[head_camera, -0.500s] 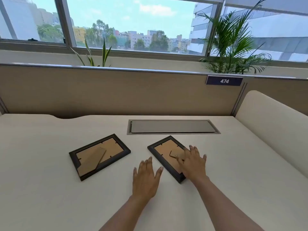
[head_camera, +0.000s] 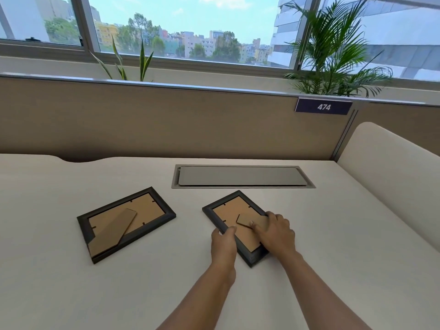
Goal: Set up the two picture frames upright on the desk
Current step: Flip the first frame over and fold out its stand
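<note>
On the desk [head_camera: 71,294], close in: two hands on one frame.
Left hand [head_camera: 223,246]: fingers curled on the near frame's [head_camera: 228,215] left edge.
Right hand [head_camera: 277,233]: fingertips pinching its cardboard stand [head_camera: 246,220].
Near frame: flat, back up, long side running away leftward.
Far frame [head_camera: 152,210]: well left, nearer the left hand.

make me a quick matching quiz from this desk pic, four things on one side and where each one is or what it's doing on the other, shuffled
Things:
1. left picture frame
2. right picture frame
3. left hand
4. grey cable hatch

States:
A. set flush in the desk, lid closed, behind the frames
B. face down, untouched, stand flap flat
C. grip on a frame's near left edge
D. face down, both hands on it, stand flap being lifted

Pairs: 1-B, 2-D, 3-C, 4-A
</note>
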Action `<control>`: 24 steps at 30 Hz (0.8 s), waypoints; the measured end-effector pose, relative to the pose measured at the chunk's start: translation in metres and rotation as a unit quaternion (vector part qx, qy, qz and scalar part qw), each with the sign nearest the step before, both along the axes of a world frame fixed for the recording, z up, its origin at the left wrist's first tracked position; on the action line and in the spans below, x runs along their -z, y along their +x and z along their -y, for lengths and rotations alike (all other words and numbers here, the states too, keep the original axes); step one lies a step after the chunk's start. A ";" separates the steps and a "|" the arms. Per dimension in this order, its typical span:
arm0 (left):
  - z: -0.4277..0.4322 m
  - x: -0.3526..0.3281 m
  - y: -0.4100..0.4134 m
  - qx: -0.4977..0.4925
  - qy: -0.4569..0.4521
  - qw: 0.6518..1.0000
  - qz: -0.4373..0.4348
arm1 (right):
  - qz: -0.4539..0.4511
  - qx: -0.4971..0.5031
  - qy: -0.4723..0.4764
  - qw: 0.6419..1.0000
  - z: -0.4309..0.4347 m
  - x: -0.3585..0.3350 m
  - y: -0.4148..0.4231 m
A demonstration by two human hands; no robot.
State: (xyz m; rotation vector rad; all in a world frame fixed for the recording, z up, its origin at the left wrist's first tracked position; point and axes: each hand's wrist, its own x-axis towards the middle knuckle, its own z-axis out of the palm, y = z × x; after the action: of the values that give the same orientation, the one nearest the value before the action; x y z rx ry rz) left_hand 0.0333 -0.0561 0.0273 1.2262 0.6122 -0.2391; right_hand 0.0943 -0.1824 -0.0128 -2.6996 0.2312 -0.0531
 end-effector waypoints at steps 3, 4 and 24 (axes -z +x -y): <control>0.000 0.007 0.010 -0.046 -0.054 0.997 -0.005 | 0.022 0.006 0.002 1.000 -0.002 0.004 -0.003; 0.000 0.006 0.011 -0.061 -0.060 0.996 -0.011 | 0.029 0.010 0.004 1.000 -0.003 0.005 -0.004; -0.012 -0.005 0.002 -0.062 0.014 0.989 0.135 | 0.100 -0.005 0.120 0.988 -0.024 -0.010 -0.031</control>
State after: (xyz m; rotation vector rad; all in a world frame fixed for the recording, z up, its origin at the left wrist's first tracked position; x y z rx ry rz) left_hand 0.0354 -0.0445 0.0322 1.2172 0.4557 0.0414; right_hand 0.0633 -0.1581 -0.0026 -2.4351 0.1513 -0.2729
